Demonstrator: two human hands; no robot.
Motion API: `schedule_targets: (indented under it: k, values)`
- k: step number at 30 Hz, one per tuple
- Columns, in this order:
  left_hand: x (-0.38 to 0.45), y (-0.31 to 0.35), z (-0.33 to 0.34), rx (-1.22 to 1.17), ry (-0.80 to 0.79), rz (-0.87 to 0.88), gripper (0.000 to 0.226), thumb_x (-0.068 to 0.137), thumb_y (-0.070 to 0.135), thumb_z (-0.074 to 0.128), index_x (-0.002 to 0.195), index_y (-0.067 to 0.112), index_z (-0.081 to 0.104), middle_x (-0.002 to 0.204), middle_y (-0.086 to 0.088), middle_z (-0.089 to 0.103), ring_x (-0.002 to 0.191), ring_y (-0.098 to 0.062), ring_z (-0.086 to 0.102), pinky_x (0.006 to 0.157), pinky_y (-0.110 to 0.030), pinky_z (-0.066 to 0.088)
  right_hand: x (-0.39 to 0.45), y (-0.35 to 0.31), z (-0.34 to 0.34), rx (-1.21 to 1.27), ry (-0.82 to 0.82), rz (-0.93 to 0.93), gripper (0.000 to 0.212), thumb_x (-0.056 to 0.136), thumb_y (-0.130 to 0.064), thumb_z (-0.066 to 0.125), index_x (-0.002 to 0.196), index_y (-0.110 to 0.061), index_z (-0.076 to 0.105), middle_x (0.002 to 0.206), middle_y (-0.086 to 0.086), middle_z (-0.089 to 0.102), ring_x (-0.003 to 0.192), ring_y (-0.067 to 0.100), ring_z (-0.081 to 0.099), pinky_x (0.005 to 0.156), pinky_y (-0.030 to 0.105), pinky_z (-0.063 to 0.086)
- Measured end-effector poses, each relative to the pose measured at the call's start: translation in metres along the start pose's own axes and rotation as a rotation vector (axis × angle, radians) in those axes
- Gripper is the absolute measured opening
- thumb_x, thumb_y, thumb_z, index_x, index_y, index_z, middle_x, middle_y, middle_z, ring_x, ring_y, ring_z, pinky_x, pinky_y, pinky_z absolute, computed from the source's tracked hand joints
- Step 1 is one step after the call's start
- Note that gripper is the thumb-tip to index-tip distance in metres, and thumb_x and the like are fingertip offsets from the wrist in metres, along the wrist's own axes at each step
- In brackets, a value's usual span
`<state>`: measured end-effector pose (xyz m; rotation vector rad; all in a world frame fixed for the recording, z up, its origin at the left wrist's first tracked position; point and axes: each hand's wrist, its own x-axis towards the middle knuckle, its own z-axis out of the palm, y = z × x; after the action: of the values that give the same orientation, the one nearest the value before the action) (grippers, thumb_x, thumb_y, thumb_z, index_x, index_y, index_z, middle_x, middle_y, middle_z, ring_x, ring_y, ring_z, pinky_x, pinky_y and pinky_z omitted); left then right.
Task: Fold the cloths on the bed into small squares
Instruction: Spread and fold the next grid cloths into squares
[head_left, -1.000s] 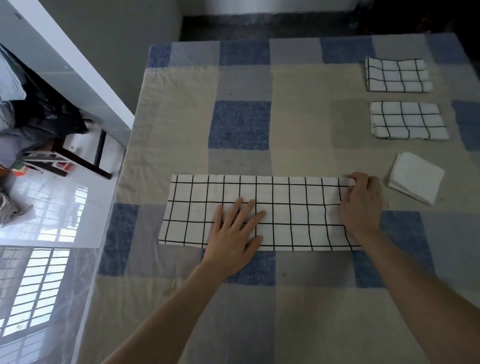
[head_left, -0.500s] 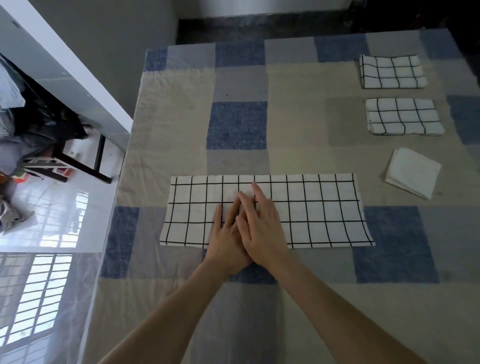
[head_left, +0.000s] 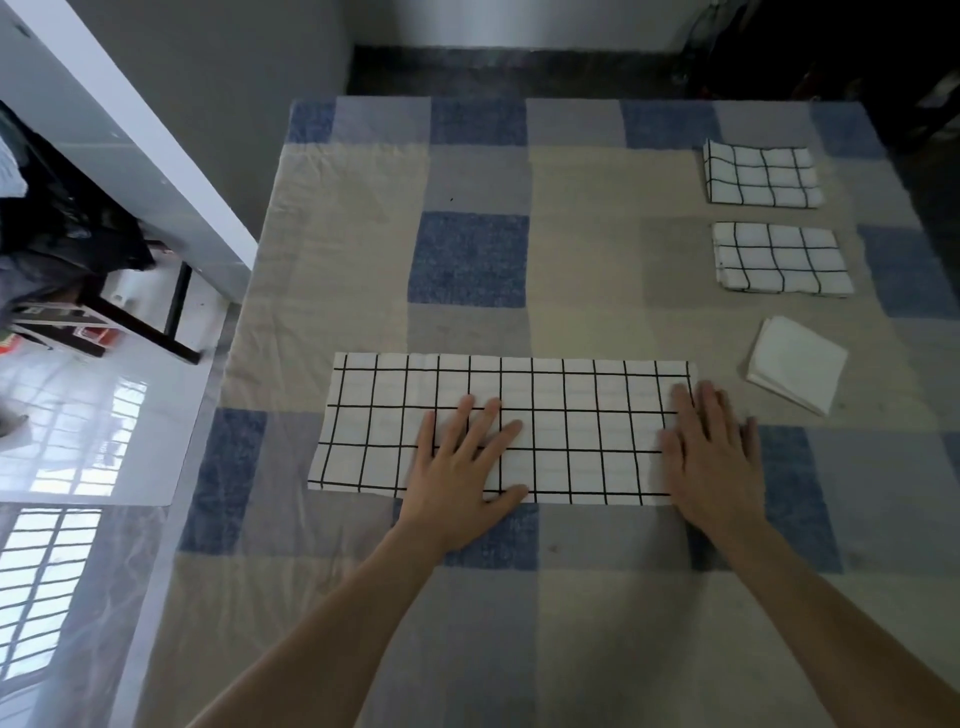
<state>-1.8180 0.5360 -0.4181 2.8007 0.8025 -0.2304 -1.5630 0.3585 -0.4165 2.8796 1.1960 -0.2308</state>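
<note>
Right hand (head_left: 714, 457) swept from beside left hand (head_left: 465, 462) to the grid cloth's (head_left: 571, 410) end; both flat, fingers straight, pressing. Uneven pressure risks creasing.

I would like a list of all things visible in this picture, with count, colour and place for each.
long grid cloth: 1, white with black lines, flat on the bed, near middle
folded grid cloths: 2, white with black lines, far right of the bed
plain folded cloth: 1, white, right, nearer than the grid pair
bed cover: 1, blue, grey and beige checks
chair: 1, dark, on the floor at left
left hand: 1, flat on the long cloth
right hand: 1, flat on the cloth's right end
</note>
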Motion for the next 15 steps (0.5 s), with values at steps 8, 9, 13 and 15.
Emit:
schedule_targets:
  k: [8,9,13,15]
  values:
    - [0.001,0.001,0.002,-0.003,0.010,-0.017,0.074,0.089,0.076,0.020,0.152,0.040,0.007,0.163,0.007,-0.007,0.148,-0.021,-0.016,0.118,-0.056,-0.001,0.000,-0.113,-0.014,0.188,0.098,-0.307,0.056,0.100,-0.032,0.024,0.154,-0.018,0.013,0.162,0.007,0.000,0.149,0.022,-0.003,0.120,0.046,0.005]
    - [0.000,0.001,0.002,-0.004,0.008,-0.018,0.074,0.089,0.076,0.020,0.152,0.040,0.007,0.163,0.007,-0.006,0.149,-0.021,-0.015,0.118,-0.057,-0.001,-0.001,-0.125,-0.007,0.204,0.057,-0.341,0.056,0.101,-0.034,0.020,0.154,-0.019,0.013,0.163,0.005,0.000,0.149,0.020,-0.005,0.120,0.046,0.005]
    - [0.000,-0.001,0.001,-0.003,0.004,0.004,0.067,0.095,0.068,0.020,0.153,0.038,0.008,0.164,0.005,-0.002,0.149,-0.022,-0.013,0.117,-0.059,0.004,-0.002,-0.130,0.016,0.108,-0.030,-0.407,0.055,0.101,-0.040,0.013,0.154,-0.023,0.015,0.162,0.001,0.006,0.149,0.018,0.000,0.119,0.050,0.015]
    - [-0.001,-0.003,0.001,-0.006,0.011,0.015,0.062,0.097,0.062,0.020,0.154,0.038,0.008,0.163,0.005,-0.003,0.149,-0.022,-0.013,0.117,-0.058,0.004,0.000,-0.115,0.016,0.078,-0.026,-0.400,0.055,0.101,-0.040,0.015,0.154,-0.026,0.013,0.162,-0.001,0.004,0.149,0.016,-0.002,0.120,0.049,0.013]
